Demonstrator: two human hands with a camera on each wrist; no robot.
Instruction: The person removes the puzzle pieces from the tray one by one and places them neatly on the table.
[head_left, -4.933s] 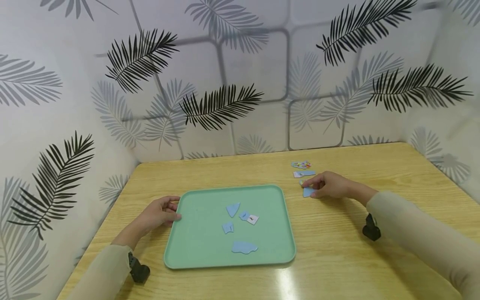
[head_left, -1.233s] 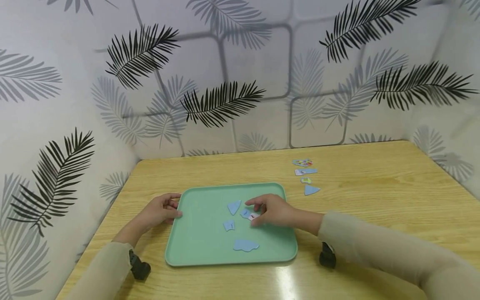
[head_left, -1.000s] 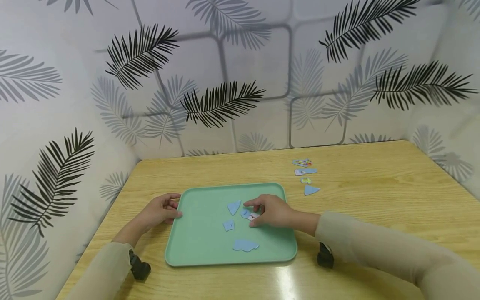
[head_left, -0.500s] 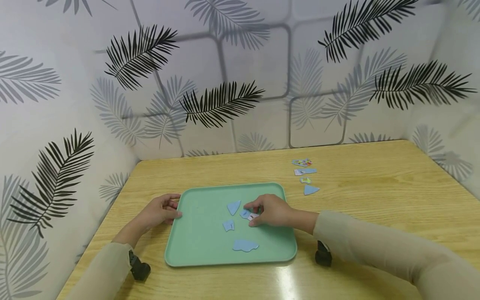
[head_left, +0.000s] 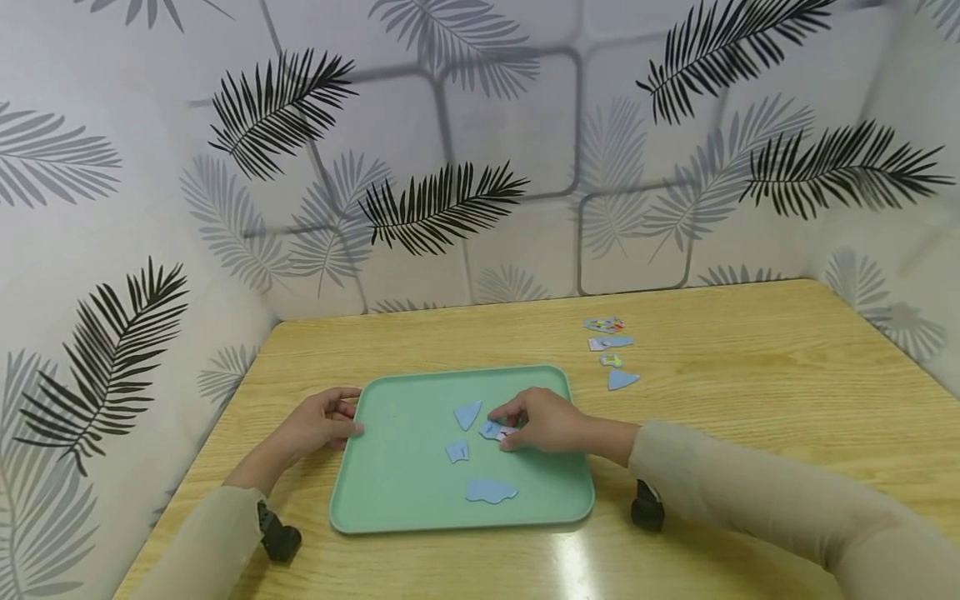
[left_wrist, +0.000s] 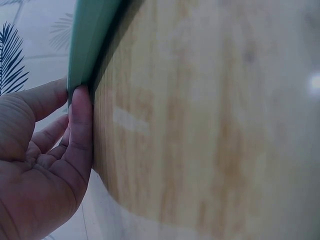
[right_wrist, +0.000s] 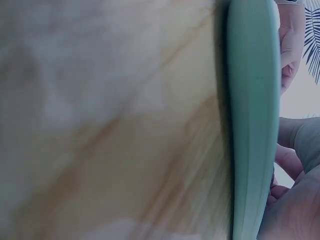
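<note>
On the wooden table lies a light green tray (head_left: 390, 492). My left hand (head_left: 324, 421) pinches the tray's left rim; the left wrist view shows thumb and fingers on either side of the tray edge (left_wrist: 90, 45). Inside the tray, my right hand (head_left: 547, 422) pinches a flat blue-and-white puzzle piece (head_left: 493, 431) between thumb and index finger, its right end partly covered by the hand. Just left of that hand are a pointed blue piece (head_left: 467, 414) and a small notched piece (head_left: 457, 451). A wavy-edged blue piece (head_left: 491, 491) lies nearer the front.
Beyond the tray's right side, more pieces form a column on the table: a multicoloured one (head_left: 604, 325), a long blue-and-white one (head_left: 611, 343), a small yellow-green one (head_left: 611, 361) and a blue triangle (head_left: 622, 380). Leaf-patterned walls (head_left: 517, 250) border the table.
My right hand has left the blue triangle on the table and come over the tray to the blue-and-white piece, which has since turned slightly. My left hand stays at the rim.
</note>
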